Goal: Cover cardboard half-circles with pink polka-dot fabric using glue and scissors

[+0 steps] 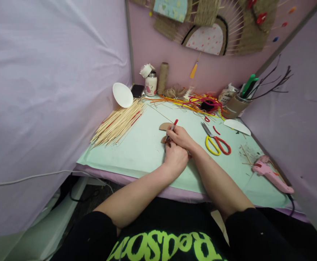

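My right hand (182, 137) is closed around a marker pen (175, 122) with a red end, its tip pointing down at the table. Just below it, my left hand (175, 159) has curled fingers on a small brown cardboard piece (163, 140), mostly covered by my hands. The right wrist lies close against the back of the left hand. Beyond the fingers, a half-round cardboard piece (164, 126) lies flat, partly behind the right hand. A thin stick (161, 114) lies past it.
On the left lies a bundle of thin sticks (117, 123) beside a white paper plate (123, 95). Scissors (212, 139) and a pink glue gun (270, 174) are on the right. A bottle (151, 85), twine roll (163, 78), colored cords (196, 103) and a pen holder (236, 106) stand behind.
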`<action>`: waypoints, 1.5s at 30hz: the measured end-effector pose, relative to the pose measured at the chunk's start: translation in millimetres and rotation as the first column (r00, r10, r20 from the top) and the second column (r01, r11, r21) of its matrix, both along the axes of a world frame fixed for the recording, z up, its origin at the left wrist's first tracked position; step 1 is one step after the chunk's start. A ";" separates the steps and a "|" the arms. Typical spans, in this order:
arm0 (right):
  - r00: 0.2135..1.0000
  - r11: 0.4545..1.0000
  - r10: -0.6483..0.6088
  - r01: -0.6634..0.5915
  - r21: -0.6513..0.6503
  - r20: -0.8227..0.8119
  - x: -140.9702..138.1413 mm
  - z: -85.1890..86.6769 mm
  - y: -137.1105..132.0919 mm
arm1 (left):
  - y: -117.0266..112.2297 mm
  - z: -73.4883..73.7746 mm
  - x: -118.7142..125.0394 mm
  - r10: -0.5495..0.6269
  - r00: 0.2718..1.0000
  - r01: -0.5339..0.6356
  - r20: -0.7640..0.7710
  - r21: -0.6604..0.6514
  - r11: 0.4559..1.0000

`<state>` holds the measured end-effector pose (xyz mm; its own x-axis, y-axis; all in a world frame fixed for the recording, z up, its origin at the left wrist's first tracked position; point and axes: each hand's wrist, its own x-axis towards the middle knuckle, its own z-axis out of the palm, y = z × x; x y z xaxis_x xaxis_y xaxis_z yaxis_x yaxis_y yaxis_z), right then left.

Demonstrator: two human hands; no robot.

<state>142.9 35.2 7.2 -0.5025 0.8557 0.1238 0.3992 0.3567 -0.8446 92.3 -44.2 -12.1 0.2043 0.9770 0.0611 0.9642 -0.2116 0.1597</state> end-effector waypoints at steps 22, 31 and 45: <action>0.988 0.989 -0.127 0.119 -0.084 -0.089 13.4 -11.2 12.6 | 0.1 -0.5 2.0 0.041 0.999 -0.039 -0.034 0.066 0.997; 0.977 0.970 -0.200 0.187 -0.153 -0.073 16.3 -4.0 9.3 | -0.8 0.8 1.5 0.053 0.998 -0.052 -0.017 0.042 0.998; 0.972 0.972 -0.236 0.236 0.002 -0.007 28.0 -14.3 20.0 | -2.8 4.1 1.4 0.059 0.993 -0.051 -0.099 0.076 0.996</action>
